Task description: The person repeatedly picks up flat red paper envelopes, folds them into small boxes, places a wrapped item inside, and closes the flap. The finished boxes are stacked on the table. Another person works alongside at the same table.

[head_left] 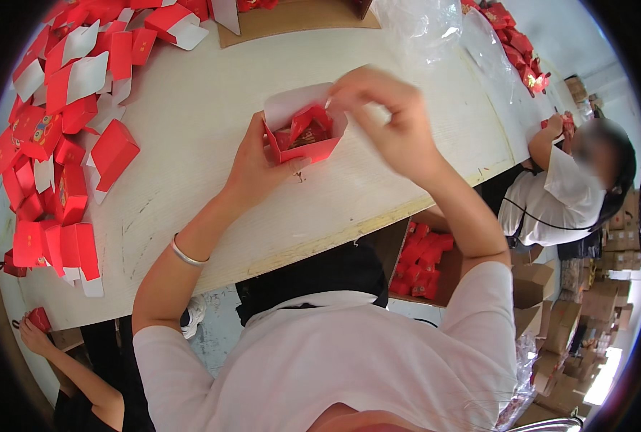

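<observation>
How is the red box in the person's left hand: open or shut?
Open: the red box in the left hand has its white-faced flap raised, and red wrapped contents show inside.

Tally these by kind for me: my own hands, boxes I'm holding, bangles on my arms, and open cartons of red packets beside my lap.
Hands: 2 (left hand, right hand)
Held boxes: 1 (open red box)
Bangles: 1 (silver bangle)
Cartons: 1 (carton of red packets)
Total: 5
</observation>
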`<state>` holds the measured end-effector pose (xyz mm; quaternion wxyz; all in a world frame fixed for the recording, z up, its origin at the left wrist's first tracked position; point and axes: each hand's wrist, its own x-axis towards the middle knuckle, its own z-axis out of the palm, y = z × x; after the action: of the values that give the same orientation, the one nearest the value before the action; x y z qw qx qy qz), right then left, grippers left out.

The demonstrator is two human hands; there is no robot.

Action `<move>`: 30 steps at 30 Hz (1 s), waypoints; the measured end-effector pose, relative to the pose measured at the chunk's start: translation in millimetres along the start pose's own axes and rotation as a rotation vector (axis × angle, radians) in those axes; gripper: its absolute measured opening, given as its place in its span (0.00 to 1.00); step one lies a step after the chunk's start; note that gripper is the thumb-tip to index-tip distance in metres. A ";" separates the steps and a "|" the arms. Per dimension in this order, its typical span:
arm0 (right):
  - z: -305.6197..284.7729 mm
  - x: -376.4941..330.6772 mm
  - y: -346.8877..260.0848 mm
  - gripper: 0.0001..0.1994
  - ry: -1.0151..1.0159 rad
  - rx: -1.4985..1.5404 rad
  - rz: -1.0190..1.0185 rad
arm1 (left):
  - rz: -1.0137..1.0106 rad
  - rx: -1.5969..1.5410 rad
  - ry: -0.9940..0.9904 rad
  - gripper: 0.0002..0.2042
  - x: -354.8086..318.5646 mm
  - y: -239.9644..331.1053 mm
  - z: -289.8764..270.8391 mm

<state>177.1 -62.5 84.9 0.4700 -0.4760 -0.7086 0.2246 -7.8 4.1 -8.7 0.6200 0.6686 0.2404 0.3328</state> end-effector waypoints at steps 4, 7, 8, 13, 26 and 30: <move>11.6 -16.2 40.5 0.17 0.288 0.405 0.384 | 0.100 0.011 -0.007 0.34 2.3 -7.5 1.2; 35.0 -15.7 42.3 0.19 0.198 0.803 0.562 | 0.105 -0.001 -0.024 0.35 0.3 -6.7 4.5; 41.5 -13.4 42.5 0.18 0.178 0.943 0.580 | 0.100 0.015 -0.048 0.35 -0.9 -4.9 4.9; 63.8 -9.5 45.2 0.11 0.199 0.710 0.537 | -0.117 -0.312 -0.028 0.26 -2.9 11.9 0.9; 47.3 -25.6 53.2 0.15 0.093 1.071 0.576 | -0.094 -0.419 0.276 0.12 8.5 21.6 24.2; 57.6 -19.4 51.9 0.13 0.142 0.898 0.463 | -0.079 -0.452 0.364 0.10 7.3 19.9 29.8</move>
<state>152.5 -49.1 10.0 0.6129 -0.3860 -0.3844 0.5724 17.4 -12.8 11.8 0.7125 0.4329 0.2933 0.4680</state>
